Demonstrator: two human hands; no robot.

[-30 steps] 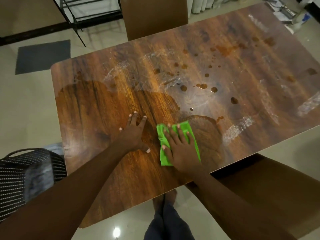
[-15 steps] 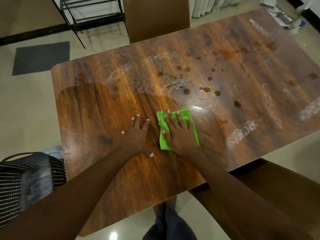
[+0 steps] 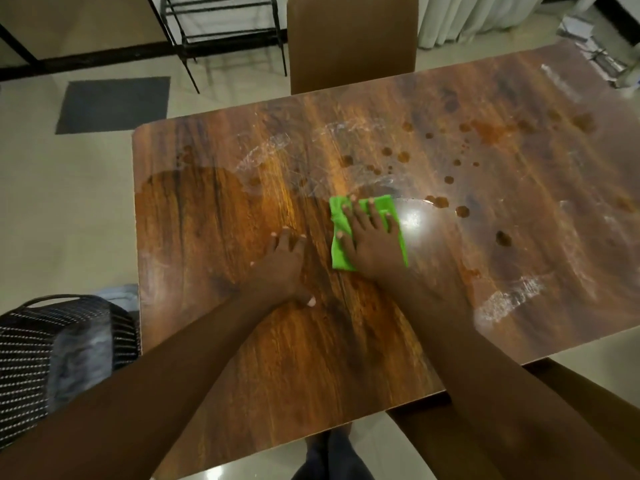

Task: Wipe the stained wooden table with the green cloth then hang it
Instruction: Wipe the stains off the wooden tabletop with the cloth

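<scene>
The wooden table [image 3: 207, 209] fills the view, with several brown stains [image 3: 440, 201] spread over its middle and far right. A folded green cloth [image 3: 337, 233] lies flat near the table's centre. My right hand [image 3: 372, 240] presses down on the cloth with fingers spread, covering most of it. My left hand [image 3: 284, 268] rests flat on the bare wood just left of the cloth, holding nothing. A darker wet patch covers the near left part of the table.
A brown chair back [image 3: 351, 39] stands at the far edge, another brown chair [image 3: 571, 410] at the near right. A black patterned basket [image 3: 52, 358] sits on the floor at the left. A black metal rack [image 3: 221, 26] and a grey mat [image 3: 112, 103] lie beyond.
My right hand has pushed the green cloth away from me, toward the table's middle and the stains. My left hand has stayed flat on the wood.
</scene>
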